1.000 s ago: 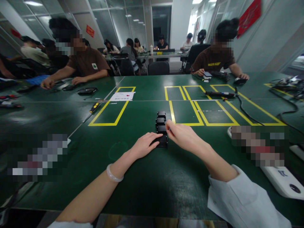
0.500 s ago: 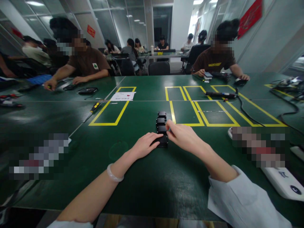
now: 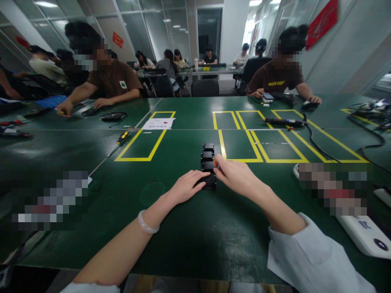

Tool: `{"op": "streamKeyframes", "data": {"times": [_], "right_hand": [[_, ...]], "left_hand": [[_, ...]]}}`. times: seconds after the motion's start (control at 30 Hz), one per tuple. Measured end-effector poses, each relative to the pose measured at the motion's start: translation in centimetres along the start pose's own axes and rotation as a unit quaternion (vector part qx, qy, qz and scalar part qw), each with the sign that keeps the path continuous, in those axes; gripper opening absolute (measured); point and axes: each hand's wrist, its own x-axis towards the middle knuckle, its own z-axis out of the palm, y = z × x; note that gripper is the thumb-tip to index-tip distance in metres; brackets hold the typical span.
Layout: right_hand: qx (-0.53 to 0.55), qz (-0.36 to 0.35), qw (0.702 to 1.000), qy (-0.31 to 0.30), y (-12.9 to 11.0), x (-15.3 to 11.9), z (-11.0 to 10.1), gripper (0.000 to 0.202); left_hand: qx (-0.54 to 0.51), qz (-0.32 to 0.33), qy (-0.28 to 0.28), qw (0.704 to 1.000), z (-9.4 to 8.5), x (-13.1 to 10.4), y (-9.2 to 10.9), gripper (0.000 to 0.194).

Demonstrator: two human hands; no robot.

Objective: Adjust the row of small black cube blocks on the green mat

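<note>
Green table (image 3: 183, 244): flat and hard-looking under everything; the row of black blocks (image 3: 207, 156) sits on it, dead centre, running away from the person;
Right hand (image 3: 235, 173): in from the right, thumb and forefinger curled close together, right at the edge of the second-nearest block (image 3: 208, 166); whether anything is pinched there, cannot tell;
Left hand (image 3: 185, 186): reaching over from the left, thumb and fingers a little apart, tips laid on the nearest block (image 3: 210, 181); how firmly they press, cannot tell;
Row of black blocks: four in line, close-set; likely light and stiff, probably apt to skid sideways if nudged;
Nearest block: smooth top, perhaps slippery; best held by its two opposite sides, low down, with gentle pressure in case the casing is brittle
</note>
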Motion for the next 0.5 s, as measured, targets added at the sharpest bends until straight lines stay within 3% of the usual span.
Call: {"op": "streamKeyframes", "data": {"times": [0.5], "right_hand": [[-0.026,0.008,1.0,-0.007,0.02,0.14,0.19,0.018]], "left_hand": [[-0.004,0.0,-0.003,1.0,-0.16,0.0,0.06,0.038]]}}
